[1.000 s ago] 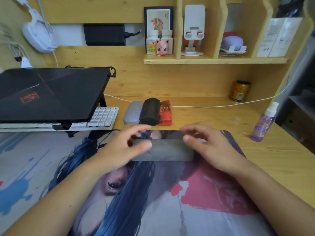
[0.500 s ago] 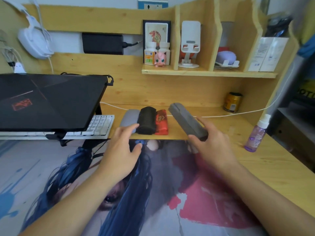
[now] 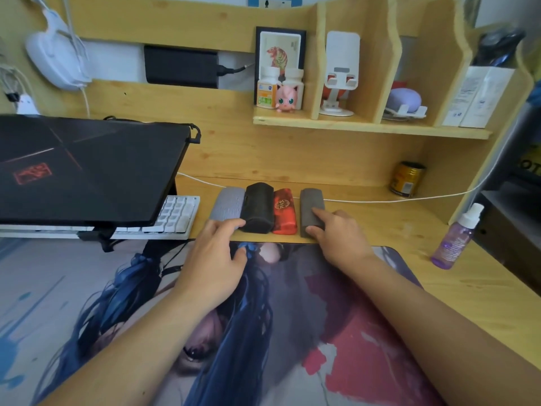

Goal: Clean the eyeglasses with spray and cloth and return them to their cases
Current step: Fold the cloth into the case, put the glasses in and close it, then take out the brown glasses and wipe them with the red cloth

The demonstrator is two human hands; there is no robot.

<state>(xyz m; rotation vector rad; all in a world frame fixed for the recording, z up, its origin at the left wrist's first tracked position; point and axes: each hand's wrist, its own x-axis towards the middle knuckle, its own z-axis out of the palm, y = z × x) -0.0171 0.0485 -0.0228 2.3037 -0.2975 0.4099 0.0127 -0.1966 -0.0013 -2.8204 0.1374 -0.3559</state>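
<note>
Four closed eyeglass cases stand side by side at the back of the desk: a light grey case (image 3: 228, 202), a black case (image 3: 259, 206), a red case (image 3: 284, 209) and a dark grey case (image 3: 311, 200). My right hand (image 3: 339, 235) grips the dark grey case at its near end, thumb at the front and index finger on top; the case rests on the desk beside the red one. My left hand (image 3: 215, 259) reaches forward with relaxed fingers, its fingertips touching the near end of the light grey case. A purple spray bottle (image 3: 456, 238) stands at the right. No glasses or cloth show.
A printed desk mat (image 3: 351, 317) lies under my forearms. A closed black laptop (image 3: 87, 171) sits raised on a stand over a white keyboard (image 3: 175, 215) at the left. A gold can (image 3: 407, 178) and a white cable (image 3: 380, 199) lie behind the cases, under a wooden shelf.
My right hand carried the dark grey case from the mat up and back, then set it down in the row right of the red case. My left hand moved forward to the light grey case.
</note>
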